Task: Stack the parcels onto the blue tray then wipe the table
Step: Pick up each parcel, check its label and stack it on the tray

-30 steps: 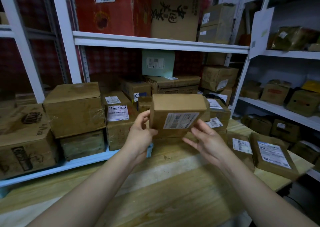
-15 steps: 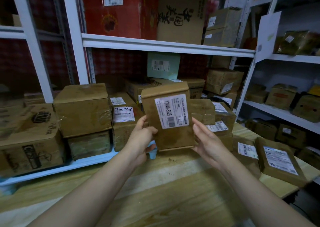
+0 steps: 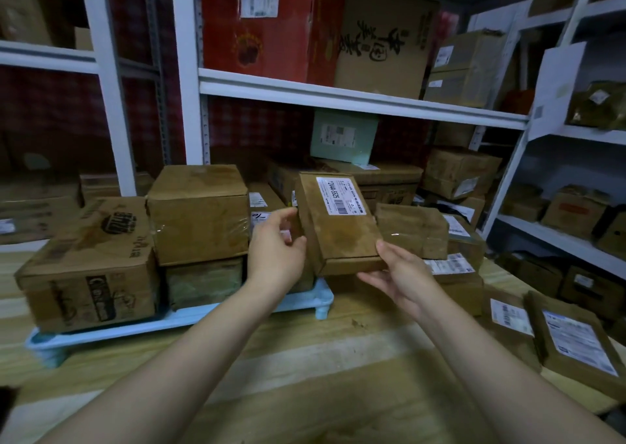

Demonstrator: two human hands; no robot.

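Observation:
Both hands hold a flat brown parcel (image 3: 342,226) with a white label, tilted above the right end of the blue tray (image 3: 189,318). My left hand (image 3: 276,250) grips its left edge, thumb in front. Under its lower right corner, my right hand (image 3: 396,276) supports it with the thumb on the front edge. Several brown parcels are stacked on the tray, among them a big printed box (image 3: 91,264) and a taped box (image 3: 200,213). More parcels (image 3: 572,338) lie on the wooden table (image 3: 305,376) at the right.
White shelving (image 3: 355,99) full of cartons stands behind the table and along the right side. A squat brown box (image 3: 413,230) sits on other parcels just right of the held one.
The parcel has been turned from lying flat to standing upright, then tilted with its label facing up and back. Both hands shifted their hold with it, and the view has swung to the right.

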